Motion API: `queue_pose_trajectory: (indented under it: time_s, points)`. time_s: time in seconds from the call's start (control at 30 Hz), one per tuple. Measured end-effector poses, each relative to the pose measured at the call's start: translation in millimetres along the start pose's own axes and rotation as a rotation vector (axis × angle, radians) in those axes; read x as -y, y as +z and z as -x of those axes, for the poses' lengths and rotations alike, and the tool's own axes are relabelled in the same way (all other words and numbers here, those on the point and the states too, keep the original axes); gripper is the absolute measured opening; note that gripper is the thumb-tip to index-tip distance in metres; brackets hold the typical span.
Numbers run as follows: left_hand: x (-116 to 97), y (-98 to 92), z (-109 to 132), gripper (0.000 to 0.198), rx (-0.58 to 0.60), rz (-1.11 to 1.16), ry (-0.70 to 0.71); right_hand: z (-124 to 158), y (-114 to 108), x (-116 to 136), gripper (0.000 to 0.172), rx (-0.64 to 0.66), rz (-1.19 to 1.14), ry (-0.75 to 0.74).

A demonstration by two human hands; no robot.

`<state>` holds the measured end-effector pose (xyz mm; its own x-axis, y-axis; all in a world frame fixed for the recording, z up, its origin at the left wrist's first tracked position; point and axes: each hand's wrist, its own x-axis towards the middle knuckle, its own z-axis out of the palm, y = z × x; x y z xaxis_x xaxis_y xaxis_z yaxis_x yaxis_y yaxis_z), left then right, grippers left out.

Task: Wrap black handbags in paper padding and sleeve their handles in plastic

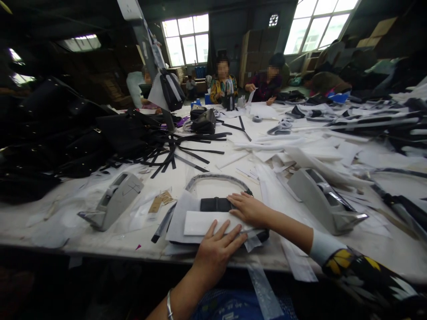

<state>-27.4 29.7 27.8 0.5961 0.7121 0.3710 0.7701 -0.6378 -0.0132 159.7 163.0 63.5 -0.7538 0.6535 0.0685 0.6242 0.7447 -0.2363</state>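
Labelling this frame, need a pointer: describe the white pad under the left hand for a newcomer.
At the near edge of the long white table, a black bag lies with its wrapped handle looping away. On it, partly under the left hand, is the white pad: a straight-edged rectangle, smaller and brighter than the greyish sheet beneath.

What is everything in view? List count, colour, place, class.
centre bag: one, black, beneath both grips
folded sheet: one, white, on centre bag
handle: one, grey, beyond centre bag
tape dispensers: two, grey, flanking centre bag
tags: several, brown, bag's left
straps: many, black, mid-table
loose sheets: many, white, right
bag pile: uncountable, black, far left
table: one, white, below
co-workers: several, varied clothing, far side
boxes: several, brown, back
windows: several, white, back
left grip: one, bare, on folded sheet
right grip: one, bare, on centre bag
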Motion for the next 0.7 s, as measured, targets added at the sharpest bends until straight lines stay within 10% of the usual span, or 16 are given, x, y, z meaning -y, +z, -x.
queue_pose_trajectory:
  time_s: [0.4,0.7]
  points:
    - [-1.9,4.7,2.5,0.047,-0.025,0.028,-0.013,2.3,2.4,-3.1,0.029,0.021,0.012,0.046]
    - [-2.7,1.2,0.8,0.048,-0.033,0.066,-0.041,109.9,-3.0,21.5,0.052,-0.370,-0.120,-0.172]
